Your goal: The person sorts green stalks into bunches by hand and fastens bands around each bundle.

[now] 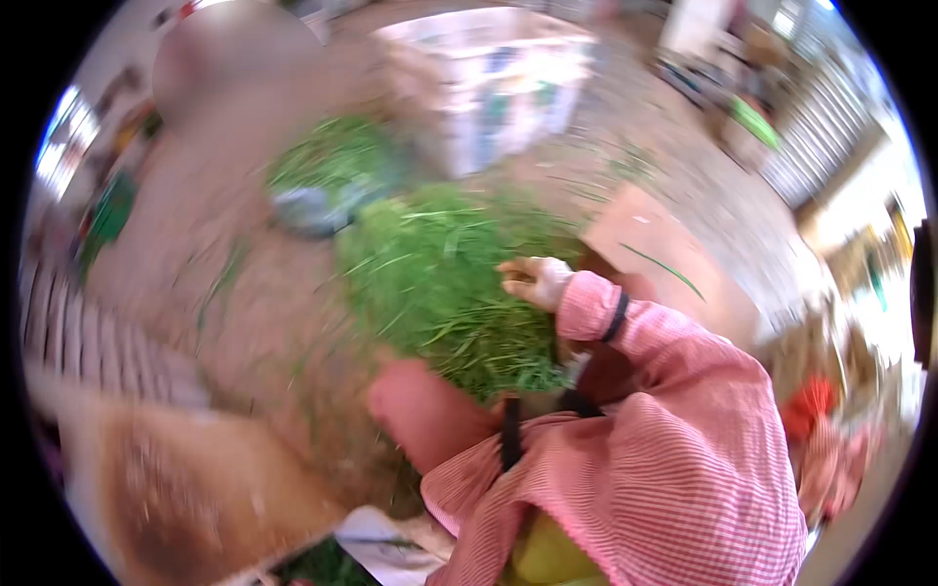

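My right hand [532, 281], with a white covering at the wrist, is over a large heap of long green grass-like stalks [430, 264]. Its fingers are loosely bent and apart, and I see nothing gripped in them. A pink checked sleeve with a dark band leads to it. The heap lies in front of my bent knee [425, 405]. At the lower left, beside the other sleeve, a blurred white thing [381, 547] shows above more greens [327, 566]. My left hand cannot be made out there.
A second pile of greens [332, 151] lies farther off beside a bluish bundle [318, 210]. Behind stands a white crate [479, 88]. Brown cardboard [674, 244] is at the right, a stained board [176, 488] at lower left. Loose stalks litter the floor. A blurred shape fills the upper left.
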`<state>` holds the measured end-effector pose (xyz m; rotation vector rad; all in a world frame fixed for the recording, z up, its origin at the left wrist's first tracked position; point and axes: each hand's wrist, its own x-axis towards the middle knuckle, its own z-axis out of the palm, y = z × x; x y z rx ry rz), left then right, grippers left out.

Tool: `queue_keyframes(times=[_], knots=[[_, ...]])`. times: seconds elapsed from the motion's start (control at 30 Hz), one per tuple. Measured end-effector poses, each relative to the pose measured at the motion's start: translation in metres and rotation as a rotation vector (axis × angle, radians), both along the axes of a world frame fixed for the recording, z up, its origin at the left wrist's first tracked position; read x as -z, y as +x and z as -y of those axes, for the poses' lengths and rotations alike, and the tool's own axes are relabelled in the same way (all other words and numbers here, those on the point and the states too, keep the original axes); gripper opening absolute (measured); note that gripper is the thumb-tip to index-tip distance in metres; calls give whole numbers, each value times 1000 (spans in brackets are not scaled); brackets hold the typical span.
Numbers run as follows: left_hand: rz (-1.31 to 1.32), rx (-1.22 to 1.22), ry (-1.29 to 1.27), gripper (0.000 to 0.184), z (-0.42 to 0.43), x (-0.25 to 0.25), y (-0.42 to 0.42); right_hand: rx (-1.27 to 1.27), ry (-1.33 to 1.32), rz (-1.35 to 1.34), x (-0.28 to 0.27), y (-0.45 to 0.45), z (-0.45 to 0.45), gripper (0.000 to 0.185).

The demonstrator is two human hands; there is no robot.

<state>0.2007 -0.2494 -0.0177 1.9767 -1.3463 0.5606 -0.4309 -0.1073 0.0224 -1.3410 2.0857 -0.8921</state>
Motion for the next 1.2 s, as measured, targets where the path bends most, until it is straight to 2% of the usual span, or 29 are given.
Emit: queue_keyframes(times=[0.07, 0.13, 0.2, 0.27, 0.3, 0.33, 0.43, 0.47, 0.5, 0.53, 0.57, 0.6, 0.63, 0.67, 0.7, 0.73, 0.8, 0.87, 0.9, 0.97, 1.0, 1.07, 1.1, 1.13, 1.17, 1.2], knots=[[-17, 330, -148, 85, 7, -9, -114, 375, -104, 101, 1, -32, -84, 32], [-62, 585, -204, 82, 0, -16, -205, 583, -299, 184, 5, -42, -161, 23], [-111, 791, -216, 78, -14, -31, -276, 865, -305, 430, 26, -38, -240, 23], [-157, 974, -190, 75, -21, -35, -333, 997, -181, 395, 50, -33, -306, 23], [-178, 1063, -175, 73, -26, -40, -360, 1151, -130, 522, 33, -25, -325, 24], [-199, 1162, -153, 72, -32, -45, -388, 1217, -151, 533, 38, -21, -352, 24], [-379, 1475, 19, 65, -57, -72, -468, 1390, 66, 208, 19, -18, -425, 17], [-477, 1579, 93, 62, -64, -85, -492, 1572, -332, 438, 11, -22, -444, 17], [-671, 1739, 235, 58, -71, -95, -516, 1544, -191, 35, -5, -32, -465, 14], [-664, 1749, 233, 58, -70, -96, -534, 1568, -118, -166, -27, -33, -488, 12], [-599, 1743, 306, 53, -66, -97, -552, 1677, -114, -183, -68, -35, -495, 11], [-540, 1732, 378, 49, -71, -100, -568, 1572, -172, -438, -76, -45, -527, 12], [-539, 1733, 378, 49, -78, -103, -581, 1583, -193, -496, -86, -48, -555, 12], [-562, 1777, 384, 49, -87, -109, -595, 1599, -372, -448, -107, -53, -565, 13], [-588, 1818, 391, 50, -94, -113, -606, 1607, -337, -443, -116, -61, -576, 13], [-594, 1809, 393, 50, -97, -116, -614, 1550, -87, -592, -122, -72, -589, 17], [-452, 1844, 347, 47, -98, -119, -627, 1194, 408, -1111, -132, -86, -586, 21], [-465, 1820, 357, 46, -95, -115, -629, 1135, 498, -789, -118, -111, -591, 19], [-481, 1825, 376, 47, -89, -112, -628, 1122, 633, -616, -105, -118, -593, 18], [-567, 1827, 398, 48, -75, -105, -623, 1116, 850, -439, -76, -119, -595, 18], [-566, 1809, 391, 48, -65, -101, -621, 1117, 907, -405, -68, -120, -597, 17], [-392, 1778, 333, 48, -37, -96, -607, 1132, 967, -372, -53, -123, -595, 17], [-428, 1798, 336, 49, -19, -90, -599, 1128, 959, -392, -48, -131, -593, 17], [-614, 1778, 439, 51, -15, -89, -592, 1121, 939, -421, -44, -142, -586, 16], [-527, 1722, 471, 51, 18, -76, -578, 1111, 896, -467, -39, -158, -573, 16], [-459, 1685, 312, 51, 20, -77, -573, 1093, 839, -513, -34, -174, -557, 16]])
